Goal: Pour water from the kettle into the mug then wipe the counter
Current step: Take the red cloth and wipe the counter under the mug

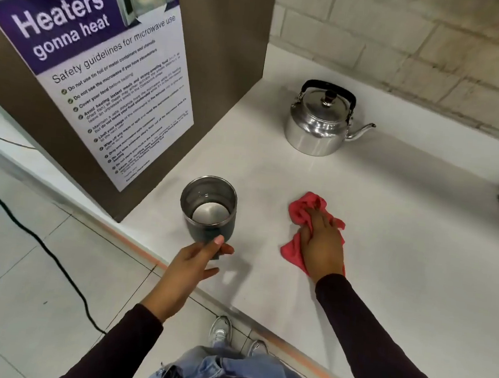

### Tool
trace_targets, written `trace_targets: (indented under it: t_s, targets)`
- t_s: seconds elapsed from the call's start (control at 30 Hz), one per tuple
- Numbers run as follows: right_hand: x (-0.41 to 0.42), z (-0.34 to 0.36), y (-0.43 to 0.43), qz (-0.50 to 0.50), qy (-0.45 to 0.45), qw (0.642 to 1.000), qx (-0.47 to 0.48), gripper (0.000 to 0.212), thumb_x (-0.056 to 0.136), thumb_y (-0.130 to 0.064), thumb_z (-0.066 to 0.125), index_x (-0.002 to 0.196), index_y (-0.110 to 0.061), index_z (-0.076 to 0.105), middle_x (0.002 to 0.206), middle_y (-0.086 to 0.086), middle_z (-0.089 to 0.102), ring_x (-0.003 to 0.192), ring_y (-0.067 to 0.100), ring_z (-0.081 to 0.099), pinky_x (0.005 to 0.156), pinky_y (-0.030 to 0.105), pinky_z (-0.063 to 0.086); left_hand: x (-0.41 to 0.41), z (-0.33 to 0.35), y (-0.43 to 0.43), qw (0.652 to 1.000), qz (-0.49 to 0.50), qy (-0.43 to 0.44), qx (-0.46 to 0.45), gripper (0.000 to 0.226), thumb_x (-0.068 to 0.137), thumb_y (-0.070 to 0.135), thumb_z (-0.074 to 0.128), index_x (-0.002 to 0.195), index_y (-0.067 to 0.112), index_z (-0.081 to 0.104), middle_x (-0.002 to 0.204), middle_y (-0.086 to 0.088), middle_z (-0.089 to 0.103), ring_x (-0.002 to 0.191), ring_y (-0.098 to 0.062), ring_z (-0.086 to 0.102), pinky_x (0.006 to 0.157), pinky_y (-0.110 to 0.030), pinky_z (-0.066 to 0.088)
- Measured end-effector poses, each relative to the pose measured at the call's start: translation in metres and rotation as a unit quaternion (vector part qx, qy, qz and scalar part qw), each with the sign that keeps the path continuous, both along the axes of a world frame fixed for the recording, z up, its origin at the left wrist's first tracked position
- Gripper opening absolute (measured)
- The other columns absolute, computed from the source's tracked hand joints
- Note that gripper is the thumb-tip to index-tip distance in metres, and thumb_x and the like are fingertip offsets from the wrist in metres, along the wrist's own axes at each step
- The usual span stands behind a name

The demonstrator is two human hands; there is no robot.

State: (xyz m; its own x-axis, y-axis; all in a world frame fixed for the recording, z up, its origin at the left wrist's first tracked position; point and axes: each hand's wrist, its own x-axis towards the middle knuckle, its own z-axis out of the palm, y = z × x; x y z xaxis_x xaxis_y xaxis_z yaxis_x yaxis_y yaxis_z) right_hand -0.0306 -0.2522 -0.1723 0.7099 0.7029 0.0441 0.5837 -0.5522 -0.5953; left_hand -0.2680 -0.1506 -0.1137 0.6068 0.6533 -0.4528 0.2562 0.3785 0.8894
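Left hand (pixel 194 261) grips one mug (pixel 209 203) (steel); right hand (pixel 324 243) flat on one cloth (pixel 299 214); one kettle (pixel 317 128) beyond.

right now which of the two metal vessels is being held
The open steel mug near the front edge of the counter: the left hand grips its lower part. The lidded kettle stands untouched farther back.

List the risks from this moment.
1. The left grip holds the open steel mug only by its base, close to the counter edge; a tilt could spill whatever it holds onto the floor, where a black cable runs.
2. The right grip presses the red cloth beside the mug; a wide sweep leftward might knock it.
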Motion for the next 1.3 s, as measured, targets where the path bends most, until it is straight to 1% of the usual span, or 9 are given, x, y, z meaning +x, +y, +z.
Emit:
trace_targets:
  t_s: [0.13, 0.27, 0.47, 0.6, 0.83, 0.93, 1.03, 1.13, 1.3]
  targets:
    - [0.000, 0.000, 0.021, -0.026, 0.096, 0.993, 0.058, 0.033, 0.092, -0.027, 0.037, 0.119, -0.042, 0.049, 0.117, -0.006, 0.062, 0.102, 0.015, 0.057, 0.090, 0.032, 0.043, 0.014, -0.004, 0.000, 0.996, 0.054, -0.065, -0.017, 0.043, 0.093, 0.035, 0.047, 0.054, 0.019, 0.051, 0.060, 0.005, 0.064, 0.084, -0.014, 0.065, 0.090, -0.033, 0.048]
    - [-0.001, -0.002, 0.051, -0.014, 0.135, 0.986, 0.092, 0.029, 0.093, -0.034, 0.033, 0.115, -0.050, 0.042, 0.101, -0.012, 0.061, 0.090, 0.011, 0.056, 0.083, 0.027, 0.039, 0.019, -0.009, 0.000, 0.994, 0.090, -0.069, -0.003, 0.046, 0.097, 0.026, 0.043, 0.051, 0.020, 0.041, 0.056, 0.006, 0.056, 0.074, -0.011, 0.063, 0.083, -0.028, 0.049]
    - [-0.013, -0.002, 0.095, 0.057, 0.158, 0.979, 0.115, 0.028, 0.094, -0.035, 0.030, 0.114, -0.050, 0.043, 0.100, -0.014, 0.060, 0.092, 0.014, 0.060, 0.083, 0.026, 0.042, 0.018, 0.003, 0.008, 0.992, 0.097, -0.072, 0.036, 0.045, 0.098, 0.019, 0.039, 0.054, 0.017, 0.034, 0.070, -0.014, 0.041, 0.065, -0.008, 0.058, 0.073, -0.018, 0.052]
    - [-0.026, -0.002, 0.123, 0.114, 0.165, 0.974, 0.101, 0.032, 0.095, -0.038, 0.028, 0.123, -0.041, 0.043, 0.118, 0.003, 0.066, 0.103, 0.024, 0.063, 0.091, 0.034, 0.048, 0.008, 0.015, 0.017, 0.990, 0.106, -0.063, 0.066, 0.047, 0.098, 0.020, 0.040, 0.051, 0.019, 0.036, 0.067, -0.014, 0.041, 0.062, -0.006, 0.059, 0.069, -0.016, 0.052]
    - [-0.063, 0.003, 0.156, 0.270, 0.181, 0.944, 0.053, 0.037, 0.095, -0.029, 0.032, 0.129, -0.036, 0.044, 0.126, 0.005, 0.063, 0.112, 0.025, 0.060, 0.098, 0.035, 0.046, -0.021, 0.029, 0.030, 0.986, 0.128, -0.051, 0.090, 0.052, 0.098, 0.023, 0.039, 0.046, 0.026, 0.038, 0.054, 0.004, 0.043, 0.059, -0.004, 0.058, 0.067, -0.017, 0.051]
    - [-0.080, 0.005, 0.156, 0.367, 0.127, 0.921, 0.042, 0.041, 0.096, -0.025, 0.033, 0.135, -0.029, 0.042, 0.130, 0.008, 0.058, 0.117, 0.026, 0.053, 0.103, 0.040, 0.041, -0.030, 0.035, 0.030, 0.984, 0.136, -0.046, 0.106, 0.050, 0.098, 0.023, 0.039, 0.048, 0.024, 0.036, 0.061, -0.009, 0.038, 0.058, -0.009, 0.052, 0.066, -0.017, 0.051]
    - [-0.096, 0.001, 0.153, 0.470, -0.016, 0.882, -0.004, 0.043, 0.092, -0.024, 0.039, 0.134, -0.017, 0.049, 0.145, 0.012, 0.046, 0.135, 0.031, 0.036, 0.113, 0.054, 0.024, -0.037, 0.039, 0.028, 0.981, 0.152, -0.036, 0.117, 0.047, 0.097, 0.023, 0.040, 0.051, 0.020, 0.036, 0.067, -0.016, 0.038, 0.060, -0.012, 0.051, 0.067, -0.016, 0.052]
    - [-0.108, -0.007, 0.141, 0.508, -0.146, 0.847, -0.058, 0.042, 0.093, -0.035, 0.041, 0.133, -0.028, 0.050, 0.156, 0.011, 0.029, 0.146, 0.036, 0.012, 0.115, 0.062, 0.006, -0.041, 0.043, 0.025, 0.980, 0.152, -0.029, 0.122, 0.046, 0.097, 0.025, 0.039, 0.051, 0.020, 0.035, 0.067, -0.016, 0.041, 0.061, -0.011, 0.053, 0.072, -0.023, 0.053]
    - [-0.096, -0.014, 0.113, 0.501, -0.172, 0.847, -0.045, 0.043, 0.095, -0.035, 0.036, 0.137, -0.038, 0.042, 0.157, 0.005, 0.027, 0.147, 0.034, 0.011, 0.115, 0.062, 0.004, -0.039, 0.045, 0.023, 0.981, 0.142, -0.027, 0.132, 0.046, 0.097, 0.028, 0.040, 0.051, 0.021, 0.037, 0.067, -0.016, 0.043, 0.065, -0.014, 0.055, 0.074, -0.026, 0.055]
